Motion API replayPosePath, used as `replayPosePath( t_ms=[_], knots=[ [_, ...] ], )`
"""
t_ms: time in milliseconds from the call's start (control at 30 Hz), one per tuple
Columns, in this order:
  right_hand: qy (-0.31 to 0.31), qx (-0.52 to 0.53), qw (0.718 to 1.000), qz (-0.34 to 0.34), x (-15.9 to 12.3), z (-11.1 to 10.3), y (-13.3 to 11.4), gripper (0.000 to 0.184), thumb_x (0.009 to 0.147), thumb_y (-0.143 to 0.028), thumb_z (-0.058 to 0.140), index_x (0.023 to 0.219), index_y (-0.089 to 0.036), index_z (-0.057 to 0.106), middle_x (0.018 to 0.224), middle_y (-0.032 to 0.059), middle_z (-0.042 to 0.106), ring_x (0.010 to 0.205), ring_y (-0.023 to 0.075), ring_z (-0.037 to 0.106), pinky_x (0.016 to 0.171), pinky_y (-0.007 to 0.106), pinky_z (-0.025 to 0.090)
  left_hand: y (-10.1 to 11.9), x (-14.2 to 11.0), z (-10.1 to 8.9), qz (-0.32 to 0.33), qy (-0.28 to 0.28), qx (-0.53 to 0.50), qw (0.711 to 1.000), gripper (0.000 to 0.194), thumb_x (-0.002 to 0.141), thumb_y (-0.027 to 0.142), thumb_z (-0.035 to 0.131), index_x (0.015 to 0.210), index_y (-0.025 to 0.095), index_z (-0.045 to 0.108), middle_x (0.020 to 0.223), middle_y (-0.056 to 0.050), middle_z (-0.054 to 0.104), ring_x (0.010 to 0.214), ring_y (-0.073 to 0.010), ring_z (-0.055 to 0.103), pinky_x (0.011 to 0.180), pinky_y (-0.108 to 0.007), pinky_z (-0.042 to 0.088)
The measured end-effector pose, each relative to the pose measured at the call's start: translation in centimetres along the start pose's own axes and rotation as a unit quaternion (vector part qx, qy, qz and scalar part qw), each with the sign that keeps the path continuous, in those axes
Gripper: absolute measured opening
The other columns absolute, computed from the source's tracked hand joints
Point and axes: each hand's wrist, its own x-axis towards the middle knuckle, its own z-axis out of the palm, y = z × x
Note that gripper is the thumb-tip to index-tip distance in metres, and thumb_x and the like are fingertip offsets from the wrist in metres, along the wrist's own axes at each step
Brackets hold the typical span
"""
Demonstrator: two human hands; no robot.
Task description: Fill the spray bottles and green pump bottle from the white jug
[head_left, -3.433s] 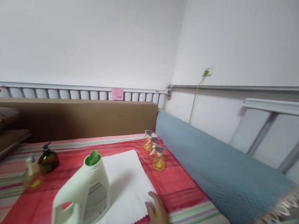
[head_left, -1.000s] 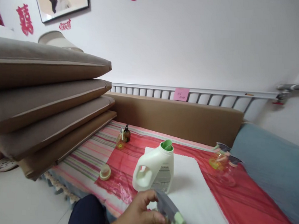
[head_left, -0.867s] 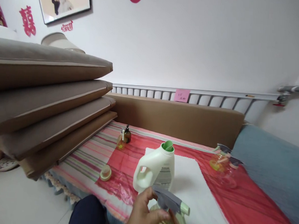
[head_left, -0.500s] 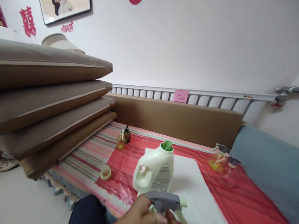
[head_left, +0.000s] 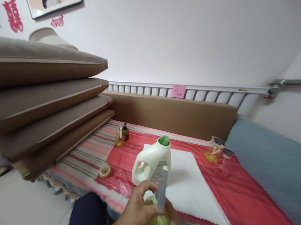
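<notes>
Close in front of me, at the bottom of the view, is a spray bottle (head_left: 158, 224) with yellowish liquid and a grey trigger head. My left hand (head_left: 138, 208) has its fingers closed about the collar just under the head. On the other side, partly hidden behind the bottle, my right hand (head_left: 175, 220) grips its body. Directly beyond stands a large pale green detergent jug (head_left: 147, 162), uncapped, with a green spout at its mouth. The jug rests by the left edge of a white cloth (head_left: 187, 182). A round cap (head_left: 104, 170) lies to the left.
Two pump bottles (head_left: 125, 132) stand at the back left, and spray bottles (head_left: 223, 164) at the right, on red plastic sheeting (head_left: 253, 190). Stacked brown cushions (head_left: 50, 89) rise at left. A blue cushion (head_left: 267, 160) borders the right. Behind runs a brown backrest (head_left: 170, 115).
The spray bottle's grey head has turned from pointing right to pointing away from me. Both hands stay on the bottle. The whole view has shifted slightly.
</notes>
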Motion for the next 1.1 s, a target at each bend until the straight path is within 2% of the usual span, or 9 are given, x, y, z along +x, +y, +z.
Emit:
replayPosePath(
  t_ms=[67,200,300,400,533,767,967,1033,1100],
  knots=[
    [-0.019,-0.002,1.000,-0.023,-0.1,-0.1,-0.7,0.084,0.049,-0.014,0.063,0.129,-0.018,0.039,0.122,0.0119,0.060,0.110,0.0308,0.057,0.092,0.038,0.046,-0.5,0.0,0.2,-0.001,0.023,0.000,1.000,0.038,0.054,0.028,0.082,0.084,0.018,0.061,0.081,0.000,0.060,0.082,-0.0196,0.056,0.072,-0.026,0.045],
    [-0.002,-0.033,0.999,-0.003,-0.5,0.1,-2.0,0.087,0.049,-0.013,0.060,0.132,-0.019,0.034,0.136,0.0146,0.047,0.125,0.0325,0.044,0.102,0.044,0.035,-0.8,0.0,-0.5,0.016,-0.086,-0.001,0.996,0.033,0.070,0.032,0.071,0.098,0.018,0.062,0.096,-0.004,0.062,0.095,-0.0230,0.054,0.085,-0.032,0.043],
    [-0.003,-0.035,0.999,0.009,-0.6,0.3,-2.6,0.085,0.049,-0.013,0.059,0.131,-0.019,0.035,0.137,0.0133,0.047,0.125,0.0317,0.043,0.103,0.044,0.035,-0.4,0.0,-0.7,0.019,-0.098,-0.002,0.995,0.024,0.075,0.031,0.066,0.095,0.017,0.063,0.089,-0.004,0.061,0.088,-0.0205,0.055,0.080,-0.030,0.043],
    [-0.005,-0.022,1.000,0.000,-0.5,0.2,-2.1,0.081,0.051,-0.013,0.058,0.129,-0.021,0.039,0.131,0.0102,0.053,0.119,0.0290,0.049,0.100,0.039,0.039,0.7,0.1,-0.7,0.025,-0.060,-0.030,0.997,0.020,0.077,0.028,0.066,0.093,0.018,0.061,0.085,-0.002,0.060,0.082,-0.0171,0.054,0.074,-0.027,0.042],
    [0.000,-0.049,0.999,0.004,-0.2,0.0,-0.7,0.083,0.050,-0.017,0.061,0.130,-0.015,0.036,0.130,0.0148,0.051,0.119,0.0303,0.049,0.100,0.040,0.039,1.6,0.5,-1.0,0.059,0.014,-0.098,0.993,0.020,0.077,0.024,0.066,0.093,0.021,0.055,0.086,-0.001,0.060,0.081,-0.0156,0.056,0.079,-0.029,0.042],
    [-0.007,-0.059,0.998,0.012,-0.3,0.3,0.4,0.085,0.050,-0.016,0.062,0.132,-0.019,0.038,0.132,0.0116,0.051,0.119,0.0276,0.050,0.099,0.035,0.040,2.7,0.1,-1.0,0.092,0.045,-0.127,0.987,0.016,0.074,0.024,0.068,0.076,0.019,0.053,0.065,0.004,0.053,0.067,-0.0115,0.053,0.075,-0.027,0.045],
    [-0.005,-0.052,0.998,0.024,-0.6,-1.3,2.1,0.087,0.049,-0.016,0.066,0.132,-0.020,0.040,0.135,0.0109,0.049,0.125,0.0272,0.045,0.104,0.035,0.036,6.8,2.1,-5.3,0.188,0.188,-0.208,0.941,0.017,0.075,0.026,0.066,0.066,0.017,0.055,0.051,0.009,0.044,0.047,-0.0056,0.040,0.066,-0.024,0.049],
    [0.018,-0.047,0.999,0.017,-0.8,-1.8,3.2,0.086,0.049,-0.017,0.067,0.131,-0.019,0.042,0.134,0.0109,0.051,0.125,0.0278,0.046,0.104,0.035,0.036,6.0,3.4,-6.7,0.186,0.230,-0.166,0.941,0.014,0.071,0.026,0.069,0.079,0.017,0.063,0.052,0.008,0.050,0.048,-0.0070,0.046,0.064,-0.024,0.050],
    [0.047,-0.030,0.998,0.025,-1.1,-2.1,4.5,0.083,0.051,-0.021,0.066,0.131,-0.018,0.043,0.133,0.0118,0.053,0.122,0.0278,0.049,0.101,0.033,0.039,3.5,4.9,-7.5,0.140,0.256,-0.109,0.950,0.028,0.066,0.026,0.072,0.092,0.017,0.066,0.069,0.002,0.065,0.058,-0.0115,0.058,0.067,-0.027,0.051]
  ],
)
